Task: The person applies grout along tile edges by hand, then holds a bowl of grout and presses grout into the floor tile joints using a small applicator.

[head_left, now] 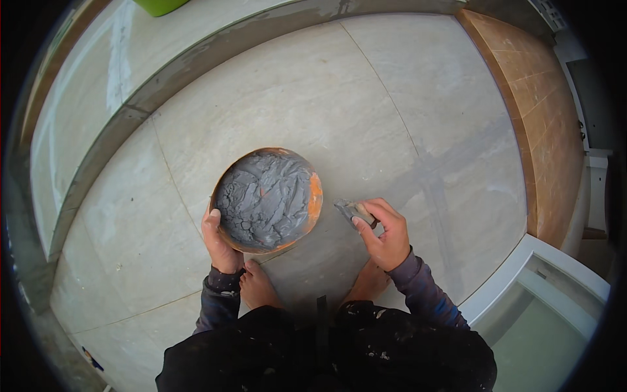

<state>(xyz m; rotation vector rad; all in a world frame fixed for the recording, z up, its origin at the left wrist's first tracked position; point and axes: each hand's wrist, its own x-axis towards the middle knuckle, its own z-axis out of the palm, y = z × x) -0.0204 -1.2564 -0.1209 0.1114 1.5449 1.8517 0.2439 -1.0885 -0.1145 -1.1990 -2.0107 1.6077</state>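
A round orange bowl point(315, 196) is filled with thick grey paste point(264, 196) that looks like grout, its surface cracked and ridged. My left hand point(221, 243) grips the bowl's lower left rim, thumb over the edge and the other fingers hidden beneath. To the right of the bowl, my right hand point(386, 236) pinches a small flat scraper point(348, 209) between thumb and fingers. Grey paste coats the scraper's tip, which is apart from the bowl. The fingers hide part of the scraper, so its full shape cannot be made out.
Large pale floor tiles point(261, 104) lie under my bare feet point(259, 287), with grey smears along joints at the right. A raised ledge point(189, 65) curves along the left and back. Brown tiling point(532, 98) and a white-framed glass panel point(542, 313) stand at the right.
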